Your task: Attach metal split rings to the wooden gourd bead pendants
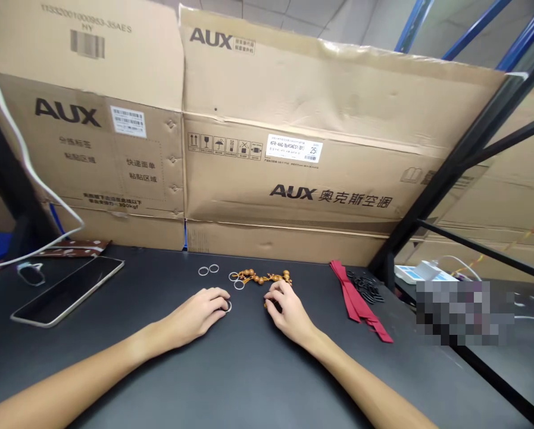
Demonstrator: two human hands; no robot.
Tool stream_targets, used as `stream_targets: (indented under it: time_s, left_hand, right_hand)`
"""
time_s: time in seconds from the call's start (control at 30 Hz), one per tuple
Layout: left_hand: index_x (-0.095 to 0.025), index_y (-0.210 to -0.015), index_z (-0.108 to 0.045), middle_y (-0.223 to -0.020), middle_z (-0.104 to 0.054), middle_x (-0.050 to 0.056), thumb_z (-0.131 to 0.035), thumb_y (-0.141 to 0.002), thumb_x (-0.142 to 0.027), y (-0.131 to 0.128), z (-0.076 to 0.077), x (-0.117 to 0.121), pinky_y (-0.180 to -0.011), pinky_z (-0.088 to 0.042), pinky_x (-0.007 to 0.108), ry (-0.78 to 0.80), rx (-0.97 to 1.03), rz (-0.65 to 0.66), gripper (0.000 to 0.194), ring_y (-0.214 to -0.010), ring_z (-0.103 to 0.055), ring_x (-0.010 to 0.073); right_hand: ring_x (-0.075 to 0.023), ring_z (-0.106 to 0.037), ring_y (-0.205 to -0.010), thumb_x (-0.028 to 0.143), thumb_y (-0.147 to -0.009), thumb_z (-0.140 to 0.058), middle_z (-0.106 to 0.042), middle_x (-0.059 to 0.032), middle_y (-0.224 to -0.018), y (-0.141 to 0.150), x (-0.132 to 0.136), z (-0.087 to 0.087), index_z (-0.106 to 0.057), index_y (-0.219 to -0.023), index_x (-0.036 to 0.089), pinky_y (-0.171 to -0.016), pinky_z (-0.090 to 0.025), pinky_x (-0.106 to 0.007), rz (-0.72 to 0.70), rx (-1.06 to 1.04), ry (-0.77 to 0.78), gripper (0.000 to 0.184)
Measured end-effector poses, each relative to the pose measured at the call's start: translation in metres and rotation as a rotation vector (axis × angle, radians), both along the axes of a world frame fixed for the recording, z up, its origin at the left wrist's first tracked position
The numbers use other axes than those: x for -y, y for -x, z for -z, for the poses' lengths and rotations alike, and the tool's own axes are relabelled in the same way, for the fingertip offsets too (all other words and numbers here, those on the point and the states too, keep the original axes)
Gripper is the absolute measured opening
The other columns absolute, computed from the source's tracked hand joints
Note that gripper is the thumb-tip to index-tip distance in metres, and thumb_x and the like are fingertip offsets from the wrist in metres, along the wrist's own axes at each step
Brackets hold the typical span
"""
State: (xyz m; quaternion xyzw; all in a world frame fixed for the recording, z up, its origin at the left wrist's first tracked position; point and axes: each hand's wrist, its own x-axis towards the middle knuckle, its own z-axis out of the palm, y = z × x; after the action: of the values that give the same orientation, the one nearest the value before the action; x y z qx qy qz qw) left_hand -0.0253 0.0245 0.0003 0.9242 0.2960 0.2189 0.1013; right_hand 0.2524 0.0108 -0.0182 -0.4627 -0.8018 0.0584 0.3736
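My left hand [202, 313] rests palm down on the black table [231, 375], fingers curled over a small metal ring [228, 306] at its fingertips. My right hand [287, 310] lies beside it, fingers bent and pinched at the near end of a string of brown wooden beads [262, 277]. More metal rings lie just beyond: a pair [208, 270] to the left and two others [236, 280] next to the beads.
Red ribbons [358, 298] and a pile of black cords [365, 287] lie to the right. A phone [68, 290] lies at the left near a white cable [38, 185]. Large AUX cardboard boxes [293, 161] wall the back. A black frame post [454, 161] slants at right.
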Motion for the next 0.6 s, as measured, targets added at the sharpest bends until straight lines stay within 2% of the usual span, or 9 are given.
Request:
stream_targets:
  time_s: [0.13, 0.3, 0.5, 0.6]
  left_hand:
    - [-0.02, -0.09, -0.059, -0.103, -0.06, 0.008, -0.036, -0.101, -0.023, -0.007, -0.004, -0.001, -0.085, -0.048, 0.035, -0.046, -0.018, 0.019, 0.025, -0.092, -0.058, 0.0206]
    - [-0.018, -0.082, -0.052, -0.101, -0.057, 0.009, -0.033, -0.099, -0.016, -0.009, -0.001, -0.002, -0.079, -0.046, 0.037, -0.077, -0.046, 0.0, 0.025, -0.086, -0.054, 0.0216]
    - [-0.02, -0.082, -0.048, -0.105, -0.053, 0.01, -0.031, -0.1, -0.018, -0.007, -0.002, 0.0, -0.083, -0.046, 0.036, -0.017, 0.036, -0.011, 0.024, -0.091, -0.053, 0.021]
    - [-0.02, -0.083, -0.047, -0.106, -0.052, 0.01, -0.032, -0.099, -0.018, -0.008, -0.002, 0.001, -0.086, -0.046, 0.036, 0.004, 0.056, -0.003, 0.022, -0.095, -0.052, 0.0213]
  right_hand:
    - [-0.0185, -0.059, -0.079, 0.022, -0.09, -0.047, -0.055, -0.0081, -0.094, 0.003, 0.001, -0.001, -0.065, -0.083, 0.019, -0.076, -0.055, -0.034, -0.004, -0.013, 0.048, 0.02]
    - [-0.0167, -0.058, -0.075, 0.02, -0.091, -0.045, -0.054, -0.0078, -0.095, 0.007, 0.005, -0.004, -0.066, -0.088, 0.019, -0.071, -0.055, -0.032, -0.049, -0.008, 0.07, 0.021]
    - [-0.0226, -0.055, -0.098, 0.014, -0.084, -0.053, -0.053, -0.0089, -0.105, 0.001, 0.007, -0.014, -0.066, -0.094, 0.02, -0.087, -0.051, -0.039, -0.101, 0.073, 0.02, 0.017]
    - [-0.0233, -0.052, -0.1, 0.016, -0.085, -0.055, -0.053, -0.0085, -0.107, 0.0, 0.007, -0.014, -0.064, -0.093, 0.021, -0.09, -0.049, -0.042, -0.103, 0.119, 0.029, 0.013]
